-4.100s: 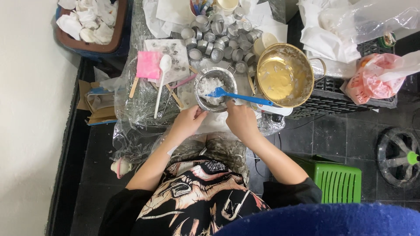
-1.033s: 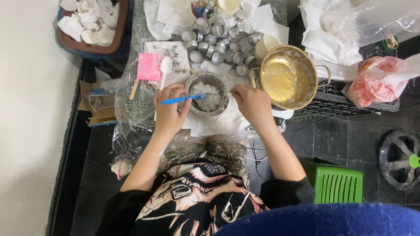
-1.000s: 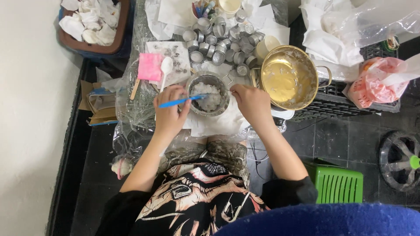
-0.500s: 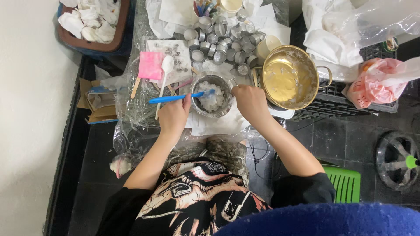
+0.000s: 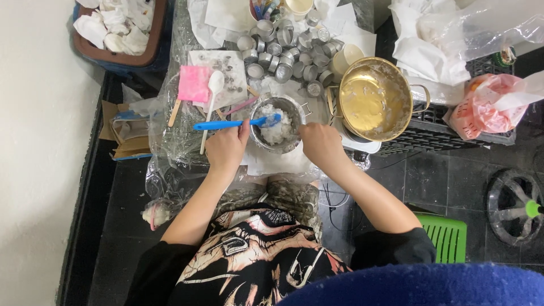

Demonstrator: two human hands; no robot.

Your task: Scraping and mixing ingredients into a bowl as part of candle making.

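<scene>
The left hand [image 5: 226,148] is pinching a blue spatula [image 5: 232,123], its tip lying in the small metal bowl [image 5: 276,124]. The right hand [image 5: 321,144] is curling against that bowl's rim. Just beyond, a brass pot [image 5: 377,99] and clustered metal cups [image 5: 286,51] are crowding the table.

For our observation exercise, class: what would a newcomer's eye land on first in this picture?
Probably the gold pot right of centre, its inside smeared pale. Beside it, at the centre, the left hand holds a blue spatula over a small metal bowl of white lumps, while the right hand steadies the bowl's rim. Behind them clusters a heap of small silver cups.
</scene>
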